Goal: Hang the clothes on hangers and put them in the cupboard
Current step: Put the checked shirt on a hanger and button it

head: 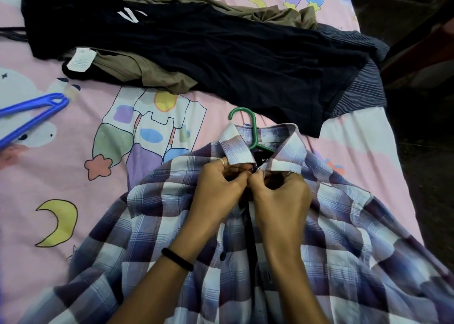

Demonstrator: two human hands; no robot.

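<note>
I see both hands, left hand [216,191] and right hand [280,195], pinching the plaid shirt [331,237] placket, probably a hidden button; the green hanger [253,132] is mostly covered.

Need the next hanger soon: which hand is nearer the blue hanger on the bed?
Left. The left hand pinches the plaid shirt placket, on the side toward the blue hanger; the right hand pinches just beyond, farther away.

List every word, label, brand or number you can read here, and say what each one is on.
"KI": white letters on the dark neck label inside the plaid shirt; the collar hides the rest.
White slanted print on the black garment: only strokes, not readable as letters.
White care tag at the edge of the clothes pile: print too small and blurred to read.
</note>
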